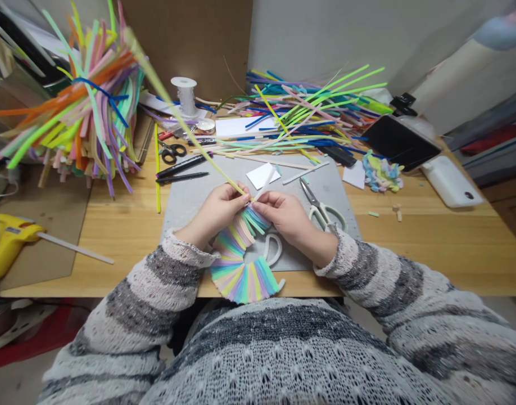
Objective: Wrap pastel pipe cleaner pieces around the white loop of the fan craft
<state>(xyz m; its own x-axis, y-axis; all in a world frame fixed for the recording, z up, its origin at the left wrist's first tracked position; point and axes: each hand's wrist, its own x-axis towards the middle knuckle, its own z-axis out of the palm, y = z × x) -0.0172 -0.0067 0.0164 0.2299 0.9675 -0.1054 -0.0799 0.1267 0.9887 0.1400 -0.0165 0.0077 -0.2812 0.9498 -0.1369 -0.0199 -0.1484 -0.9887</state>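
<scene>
My left hand (222,207) is closed in a pinch on a long pale yellow pipe cleaner (168,99), which rises up and to the left. A curved band of pastel pipe cleaners (236,284), set side by side in stripes, hangs below my hands over the table's front edge. Pinched in my right hand (286,215) is the upper end of this band, with a white pipe cleaner (265,183) sticking up between the hands. Fingertips of both hands nearly meet there, hiding the join. Pale-handled scissors (318,207) lie beside my right hand on the grey cutting mat (184,202).
A large bundle of coloured pipe cleaners (102,107) stands at left, above a yellow glue gun (13,242). More loose pipe cleaners (317,107) lie at the back. Black scissors (172,152), markers (184,166), a spool (185,95) and a dark-screened device (399,140) surround the mat.
</scene>
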